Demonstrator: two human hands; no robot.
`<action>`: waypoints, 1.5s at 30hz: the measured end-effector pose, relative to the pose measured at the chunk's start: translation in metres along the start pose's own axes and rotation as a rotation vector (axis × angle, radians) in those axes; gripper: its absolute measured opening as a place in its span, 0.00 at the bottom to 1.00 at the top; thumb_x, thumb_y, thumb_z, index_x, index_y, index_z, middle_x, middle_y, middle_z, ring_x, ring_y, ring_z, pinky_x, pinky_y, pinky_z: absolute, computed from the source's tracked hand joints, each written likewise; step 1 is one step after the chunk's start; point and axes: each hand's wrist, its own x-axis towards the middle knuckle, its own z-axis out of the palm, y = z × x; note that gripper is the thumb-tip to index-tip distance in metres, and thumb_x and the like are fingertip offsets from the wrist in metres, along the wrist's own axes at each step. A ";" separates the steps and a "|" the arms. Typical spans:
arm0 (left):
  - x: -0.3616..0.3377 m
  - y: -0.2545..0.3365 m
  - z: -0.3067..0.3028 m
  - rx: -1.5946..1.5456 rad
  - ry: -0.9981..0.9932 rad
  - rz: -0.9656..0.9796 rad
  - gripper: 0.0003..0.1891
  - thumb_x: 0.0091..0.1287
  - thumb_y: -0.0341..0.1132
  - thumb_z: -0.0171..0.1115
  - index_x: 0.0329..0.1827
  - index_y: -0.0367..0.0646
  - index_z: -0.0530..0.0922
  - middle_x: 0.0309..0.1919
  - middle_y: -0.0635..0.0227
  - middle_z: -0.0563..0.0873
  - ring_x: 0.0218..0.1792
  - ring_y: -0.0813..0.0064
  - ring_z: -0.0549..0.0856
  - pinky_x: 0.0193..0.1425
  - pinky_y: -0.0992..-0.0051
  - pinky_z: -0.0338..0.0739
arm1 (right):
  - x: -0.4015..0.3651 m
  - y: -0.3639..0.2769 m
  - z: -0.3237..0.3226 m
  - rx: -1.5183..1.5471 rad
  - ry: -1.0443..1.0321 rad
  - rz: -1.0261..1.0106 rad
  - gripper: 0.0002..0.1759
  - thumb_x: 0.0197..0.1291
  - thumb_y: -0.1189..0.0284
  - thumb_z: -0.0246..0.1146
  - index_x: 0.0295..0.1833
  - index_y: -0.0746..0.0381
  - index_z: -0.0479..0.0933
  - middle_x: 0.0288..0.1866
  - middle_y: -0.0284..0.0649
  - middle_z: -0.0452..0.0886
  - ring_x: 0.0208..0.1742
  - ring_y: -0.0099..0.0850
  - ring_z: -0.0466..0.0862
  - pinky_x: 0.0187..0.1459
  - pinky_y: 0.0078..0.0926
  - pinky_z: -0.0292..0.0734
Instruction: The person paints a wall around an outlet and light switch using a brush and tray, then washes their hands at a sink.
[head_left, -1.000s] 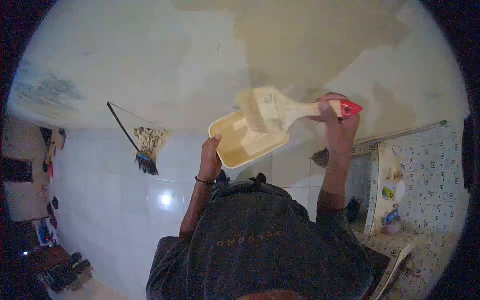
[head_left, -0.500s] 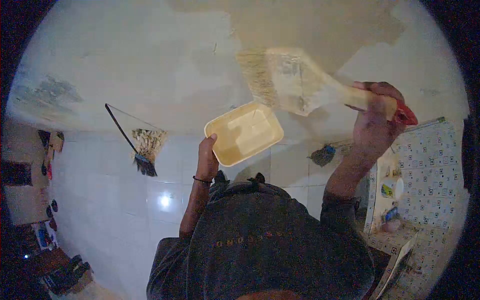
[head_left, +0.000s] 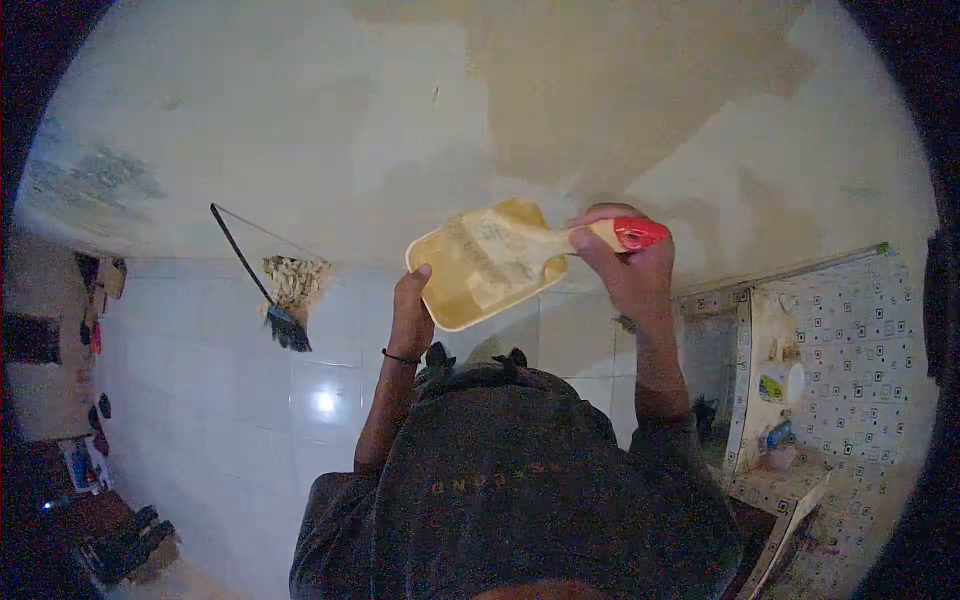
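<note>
My left hand [head_left: 411,306] grips the near left edge of a shallow yellow tray [head_left: 447,297], thumb over the rim. In my right hand [head_left: 632,262] is a wide paintbrush [head_left: 500,245], held by its wooden handle with the red end pointing right. The brush head lies over the tray, its bristles down inside it. In front of me rises a wall [head_left: 420,110] with a broad tan patch [head_left: 600,90] on its paler surface.
A broom [head_left: 287,328] with a dark handle leans on the wall at the left, by a flaky pale patch [head_left: 297,280]. White tiles cover the floor [head_left: 200,370]. A patterned tiled ledge [head_left: 790,470] with a white container [head_left: 795,383] is at the right; dark clutter [head_left: 130,545] lies lower left.
My right hand has brought the paintbrush left and down, from in front of the wall into the tray. The tray and my left hand have barely moved.
</note>
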 end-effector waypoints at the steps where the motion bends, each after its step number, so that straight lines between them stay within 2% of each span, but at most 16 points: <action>1: 0.001 0.000 0.000 -0.011 -0.015 -0.015 0.24 0.62 0.43 0.49 0.52 0.30 0.67 0.46 0.58 0.76 0.47 0.69 0.77 0.52 0.70 0.72 | 0.001 0.002 0.000 0.020 -0.026 0.007 0.09 0.48 0.72 0.66 0.33 0.64 0.77 0.29 0.35 0.80 0.31 0.22 0.78 0.35 0.20 0.74; 5: 0.005 -0.004 -0.004 -0.021 0.005 -0.014 0.23 0.62 0.42 0.49 0.52 0.30 0.66 0.46 0.58 0.76 0.47 0.69 0.77 0.53 0.70 0.72 | 0.003 -0.016 -0.011 -0.031 0.071 -0.048 0.08 0.48 0.72 0.66 0.33 0.64 0.77 0.29 0.35 0.80 0.31 0.22 0.78 0.35 0.20 0.74; 8: 0.002 0.002 0.001 -0.016 -0.014 -0.018 0.24 0.62 0.42 0.50 0.53 0.30 0.66 0.46 0.58 0.76 0.48 0.69 0.77 0.53 0.70 0.72 | 0.005 -0.031 -0.024 -0.009 0.229 -0.187 0.08 0.47 0.74 0.66 0.34 0.65 0.76 0.30 0.37 0.81 0.32 0.24 0.79 0.36 0.22 0.75; 10: -0.001 0.007 0.006 0.048 0.003 -0.023 0.24 0.62 0.43 0.50 0.53 0.30 0.66 0.47 0.58 0.76 0.48 0.68 0.77 0.53 0.71 0.72 | 0.006 -0.034 -0.027 0.210 0.382 -0.414 0.12 0.49 0.72 0.65 0.37 0.66 0.73 0.30 0.42 0.79 0.34 0.30 0.80 0.36 0.25 0.76; 12: 0.000 0.003 0.003 0.031 -0.001 -0.025 0.24 0.62 0.43 0.49 0.53 0.30 0.66 0.47 0.58 0.76 0.48 0.68 0.77 0.53 0.71 0.72 | 0.005 -0.035 -0.028 0.241 0.366 -0.407 0.12 0.49 0.72 0.64 0.38 0.66 0.72 0.31 0.44 0.79 0.34 0.31 0.80 0.36 0.26 0.77; 14: 0.001 0.002 0.002 0.011 -0.001 -0.021 0.24 0.62 0.43 0.49 0.53 0.30 0.66 0.47 0.57 0.76 0.48 0.68 0.77 0.52 0.71 0.72 | 0.002 -0.030 -0.027 0.190 0.247 -0.204 0.11 0.46 0.74 0.67 0.35 0.66 0.75 0.33 0.41 0.80 0.35 0.28 0.80 0.38 0.25 0.76; 15: 0.000 0.001 0.002 -0.011 0.000 -0.030 0.24 0.63 0.43 0.49 0.53 0.30 0.66 0.47 0.57 0.76 0.48 0.68 0.77 0.52 0.71 0.72 | 0.001 -0.025 -0.023 0.190 0.244 -0.205 0.11 0.46 0.74 0.67 0.35 0.66 0.75 0.33 0.41 0.80 0.35 0.28 0.80 0.38 0.25 0.76; 17: 0.000 0.001 0.001 -0.033 0.003 -0.036 0.24 0.63 0.44 0.48 0.53 0.30 0.66 0.47 0.57 0.76 0.47 0.68 0.77 0.52 0.71 0.72 | -0.002 -0.012 -0.011 -0.010 0.091 -0.016 0.11 0.47 0.73 0.67 0.35 0.66 0.76 0.32 0.39 0.80 0.33 0.25 0.79 0.37 0.22 0.75; 20: 0.001 -0.003 -0.005 -0.016 0.013 -0.035 0.24 0.62 0.44 0.49 0.53 0.30 0.66 0.46 0.57 0.76 0.47 0.69 0.77 0.52 0.71 0.72 | -0.005 0.001 0.002 -0.058 -0.016 -0.037 0.11 0.47 0.72 0.67 0.35 0.65 0.77 0.32 0.37 0.80 0.33 0.23 0.79 0.37 0.20 0.74; 24: -0.001 -0.004 -0.007 0.007 0.011 -0.022 0.25 0.62 0.44 0.50 0.53 0.30 0.66 0.46 0.58 0.76 0.47 0.69 0.77 0.52 0.71 0.72 | -0.005 0.002 0.000 -0.008 0.024 0.059 0.10 0.46 0.73 0.67 0.34 0.65 0.77 0.32 0.38 0.80 0.34 0.23 0.79 0.38 0.20 0.73; 25: -0.002 -0.004 -0.007 0.010 0.013 -0.018 0.25 0.61 0.44 0.50 0.53 0.30 0.66 0.45 0.58 0.77 0.47 0.69 0.77 0.52 0.71 0.72 | -0.004 -0.001 -0.003 -0.009 0.024 0.059 0.10 0.46 0.73 0.67 0.34 0.65 0.77 0.32 0.38 0.80 0.34 0.23 0.79 0.38 0.20 0.73; 27: -0.004 -0.003 -0.006 0.003 0.023 -0.025 0.25 0.61 0.45 0.51 0.53 0.30 0.66 0.46 0.58 0.77 0.47 0.69 0.77 0.52 0.70 0.72 | -0.002 -0.010 -0.010 -0.028 0.114 -0.198 0.09 0.46 0.73 0.67 0.34 0.65 0.77 0.32 0.39 0.81 0.34 0.24 0.79 0.38 0.21 0.73; 31: -0.003 -0.005 -0.008 -0.011 0.014 -0.016 0.26 0.60 0.46 0.52 0.53 0.31 0.66 0.46 0.58 0.76 0.47 0.69 0.77 0.52 0.70 0.72 | -0.002 -0.011 -0.011 0.062 0.103 -0.203 0.09 0.46 0.73 0.67 0.34 0.64 0.78 0.34 0.40 0.81 0.35 0.25 0.79 0.39 0.22 0.73; 36: -0.007 -0.003 -0.005 -0.008 0.035 -0.036 0.27 0.61 0.46 0.52 0.52 0.29 0.66 0.46 0.58 0.76 0.47 0.69 0.77 0.51 0.71 0.72 | -0.006 0.004 0.002 -0.068 -0.053 -0.143 0.10 0.46 0.73 0.67 0.34 0.64 0.78 0.35 0.40 0.81 0.36 0.26 0.79 0.40 0.24 0.74; 40: -0.007 0.004 -0.007 -0.001 0.003 -0.037 0.26 0.62 0.44 0.51 0.52 0.28 0.66 0.46 0.57 0.76 0.47 0.69 0.77 0.51 0.71 0.72 | -0.002 -0.007 -0.003 -0.026 0.016 -0.159 0.10 0.46 0.72 0.68 0.34 0.64 0.78 0.35 0.40 0.81 0.37 0.27 0.80 0.42 0.23 0.74; 45: -0.005 0.001 -0.011 -0.036 0.048 -0.011 0.25 0.62 0.44 0.50 0.52 0.29 0.66 0.46 0.56 0.76 0.47 0.68 0.77 0.52 0.70 0.72 | 0.000 -0.004 0.004 -0.033 -0.046 -0.121 0.10 0.45 0.72 0.68 0.34 0.63 0.78 0.34 0.39 0.81 0.36 0.27 0.80 0.41 0.24 0.74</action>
